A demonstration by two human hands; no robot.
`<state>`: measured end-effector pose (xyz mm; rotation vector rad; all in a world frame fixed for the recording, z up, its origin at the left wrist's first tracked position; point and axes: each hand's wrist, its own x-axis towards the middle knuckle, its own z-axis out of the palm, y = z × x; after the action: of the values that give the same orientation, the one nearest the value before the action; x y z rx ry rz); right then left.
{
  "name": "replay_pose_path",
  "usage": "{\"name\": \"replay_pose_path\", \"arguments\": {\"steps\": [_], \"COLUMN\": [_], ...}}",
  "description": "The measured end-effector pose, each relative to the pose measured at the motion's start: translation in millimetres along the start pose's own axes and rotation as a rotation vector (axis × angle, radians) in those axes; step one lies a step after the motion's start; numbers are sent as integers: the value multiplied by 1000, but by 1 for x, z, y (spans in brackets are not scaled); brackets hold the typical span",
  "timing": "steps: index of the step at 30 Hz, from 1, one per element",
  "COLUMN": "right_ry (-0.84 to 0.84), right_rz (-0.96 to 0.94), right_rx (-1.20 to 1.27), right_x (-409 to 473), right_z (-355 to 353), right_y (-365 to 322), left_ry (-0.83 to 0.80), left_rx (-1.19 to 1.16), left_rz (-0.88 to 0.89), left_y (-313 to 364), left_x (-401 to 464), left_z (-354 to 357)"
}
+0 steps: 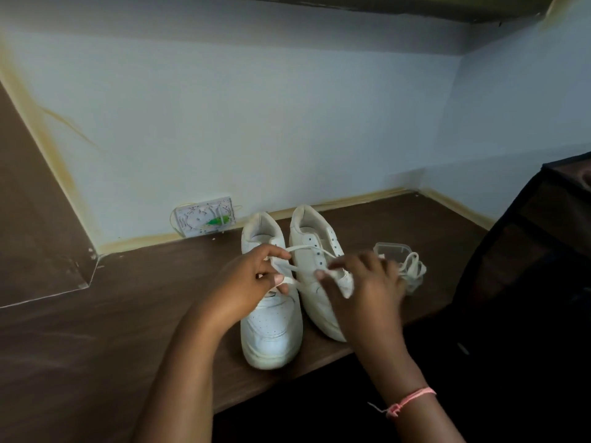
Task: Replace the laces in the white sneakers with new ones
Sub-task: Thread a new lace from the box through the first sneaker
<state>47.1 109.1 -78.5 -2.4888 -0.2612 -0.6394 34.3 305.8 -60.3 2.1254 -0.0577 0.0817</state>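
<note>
— While both sneakers stand side by side on the counter [128, 314], what grips the lace [305, 248]?
— My left hand [252, 282] pinches it over the left sneaker [271, 327]; my right hand [367, 282] pinches its other end above the right sneaker [315, 260].

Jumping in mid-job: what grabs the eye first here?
Two white sneakers stand side by side at the wooden shelf's front edge. Over them, the left hand and right hand each pinch a white lace strung between them. A clear tub with spare laces sits right of the shoes.
</note>
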Motion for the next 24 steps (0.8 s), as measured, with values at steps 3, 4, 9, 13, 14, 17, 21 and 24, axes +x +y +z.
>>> {"name": "replay_pose_path", "arguments": {"steps": [3,4,9,13,14,17,21,24], "right_ry": [-52,-30,118,193,191,151,136,140], "right_rz": [-221,-243,-276,-256,-237,-166,-231,-258], "right_rx": [56,52,102,177,184,178,93,132], "right_x": [-1,2,28,35,36,32,24,22], "right_z": [26,30,37,45,47,55,58,58], "right_y": [-22,-26,-40,-50,-50,-53,-61,-64], "left_ry": [54,77,218,336,349,378,373,327], "left_rx": [-21,-30,-108,-194,-214,-227,-197,-197], "left_rz": [62,72,87,64,44,19,35,101], "left_y": [5,5,-1,-8,-10,-17,-20,-21], "left_x": [3,4,7,7,7,4,6,7], "left_z": [3,3,-8,-17,-18,-19,-20,-20]}}
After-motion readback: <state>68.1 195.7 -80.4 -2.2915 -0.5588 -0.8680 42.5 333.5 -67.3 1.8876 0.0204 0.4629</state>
